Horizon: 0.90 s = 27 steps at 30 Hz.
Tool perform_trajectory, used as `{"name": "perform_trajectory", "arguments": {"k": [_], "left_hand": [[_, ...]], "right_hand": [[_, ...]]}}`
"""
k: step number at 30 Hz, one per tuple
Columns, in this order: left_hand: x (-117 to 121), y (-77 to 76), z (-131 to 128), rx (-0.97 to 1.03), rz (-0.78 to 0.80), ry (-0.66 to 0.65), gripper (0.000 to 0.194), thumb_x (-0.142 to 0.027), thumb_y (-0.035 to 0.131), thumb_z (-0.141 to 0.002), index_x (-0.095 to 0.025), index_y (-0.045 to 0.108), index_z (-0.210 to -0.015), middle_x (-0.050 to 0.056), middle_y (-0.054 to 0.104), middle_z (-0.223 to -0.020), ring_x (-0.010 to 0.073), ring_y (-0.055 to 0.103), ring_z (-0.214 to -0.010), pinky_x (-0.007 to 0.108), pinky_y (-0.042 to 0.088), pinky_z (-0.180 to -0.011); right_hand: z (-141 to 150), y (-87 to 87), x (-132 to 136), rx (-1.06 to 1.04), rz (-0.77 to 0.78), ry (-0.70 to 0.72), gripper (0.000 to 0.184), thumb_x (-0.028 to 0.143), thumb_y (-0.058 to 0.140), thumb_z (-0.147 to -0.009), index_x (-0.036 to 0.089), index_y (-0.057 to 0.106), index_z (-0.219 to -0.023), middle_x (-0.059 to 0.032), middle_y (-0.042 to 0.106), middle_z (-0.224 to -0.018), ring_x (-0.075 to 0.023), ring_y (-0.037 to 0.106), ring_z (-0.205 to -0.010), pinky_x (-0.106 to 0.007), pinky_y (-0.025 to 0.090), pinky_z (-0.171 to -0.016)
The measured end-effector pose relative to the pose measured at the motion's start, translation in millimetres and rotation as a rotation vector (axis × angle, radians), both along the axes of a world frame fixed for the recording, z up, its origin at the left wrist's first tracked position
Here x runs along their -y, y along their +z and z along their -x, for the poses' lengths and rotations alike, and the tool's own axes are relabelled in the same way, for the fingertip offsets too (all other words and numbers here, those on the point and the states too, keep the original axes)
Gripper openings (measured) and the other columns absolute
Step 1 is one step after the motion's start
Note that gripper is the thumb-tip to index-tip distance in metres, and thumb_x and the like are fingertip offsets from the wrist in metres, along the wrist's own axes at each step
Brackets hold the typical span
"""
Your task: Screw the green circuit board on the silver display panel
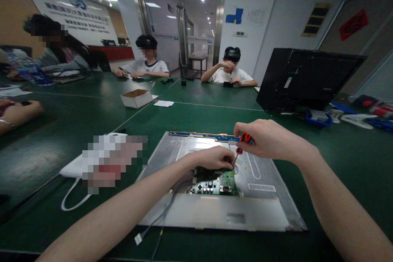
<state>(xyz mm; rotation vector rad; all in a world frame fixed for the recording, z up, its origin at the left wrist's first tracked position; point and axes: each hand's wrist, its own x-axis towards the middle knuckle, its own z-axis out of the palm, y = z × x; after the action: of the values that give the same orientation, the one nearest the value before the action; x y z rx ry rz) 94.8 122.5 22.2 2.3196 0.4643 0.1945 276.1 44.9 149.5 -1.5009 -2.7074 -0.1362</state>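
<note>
A silver metal monitor back panel point(267, 196) lies flat on the green table point(196, 118) in front of me. A green circuit board point(216, 183) sits on its middle. My left hand point(215, 157) rests on the board's far edge, fingers curled and pressed down on it. My right hand point(265, 139) grips a red and black screwdriver point(242, 141), its tip pointing down at the panel beside the board's far right corner. A narrow blue board strip point(199, 135) runs along the panel's far edge. Grey cables point(166, 213) trail from the board toward the near edge.
A black monitor housing point(303, 80) stands at the right with blue parts and cables beside it. A small open cardboard box point(136, 98) and a paper sheet lie mid-table. A white object with a cord sits at my left. Three people sit across; another person's hand lies far left.
</note>
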Motion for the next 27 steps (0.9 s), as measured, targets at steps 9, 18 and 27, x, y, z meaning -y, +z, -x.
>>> {"name": "perform_trajectory", "arguments": {"k": [9, 18, 27], "left_hand": [[0.5, 1.5, -0.4, 0.001, 0.019, 0.003, 0.008, -0.009, 0.068, -0.084, -0.016, 0.064, -0.082, -0.002, 0.064, -0.077, 0.0139, 0.059, -0.073, 0.023, 0.043, -0.071], [1.2, 4.2, -0.7, 0.000, 0.009, 0.007, 0.012, -0.006, 0.069, -0.083, -0.016, 0.063, -0.082, -0.003, 0.061, -0.075, 0.0118, 0.057, -0.070, 0.021, 0.041, -0.067], [0.5, 2.9, -1.0, -0.008, 0.002, 0.011, 0.010, -0.006, 0.069, -0.084, -0.015, 0.065, -0.083, -0.003, 0.063, -0.076, 0.0125, 0.058, -0.071, 0.022, 0.041, -0.070]], "right_hand": [[-1.4, -0.5, 2.1, -0.066, 0.035, 0.028, 0.012, 0.025, 0.062, -0.088, 0.023, 0.060, -0.100, -0.0010, 0.071, -0.088, -0.0170, 0.061, -0.073, -0.026, 0.031, -0.058], [0.9, 0.4, -0.5, 0.015, -0.019, -0.022, 0.016, 0.037, 0.060, -0.093, 0.024, 0.063, -0.102, -0.0021, 0.069, -0.077, -0.0190, 0.061, -0.067, -0.026, 0.029, -0.054], [-1.8, -0.8, -0.6, -0.037, 0.008, 0.019, 0.009, 0.028, 0.059, -0.091, 0.024, 0.060, -0.099, -0.0011, 0.069, -0.081, -0.0171, 0.059, -0.068, -0.026, 0.030, -0.056]]}}
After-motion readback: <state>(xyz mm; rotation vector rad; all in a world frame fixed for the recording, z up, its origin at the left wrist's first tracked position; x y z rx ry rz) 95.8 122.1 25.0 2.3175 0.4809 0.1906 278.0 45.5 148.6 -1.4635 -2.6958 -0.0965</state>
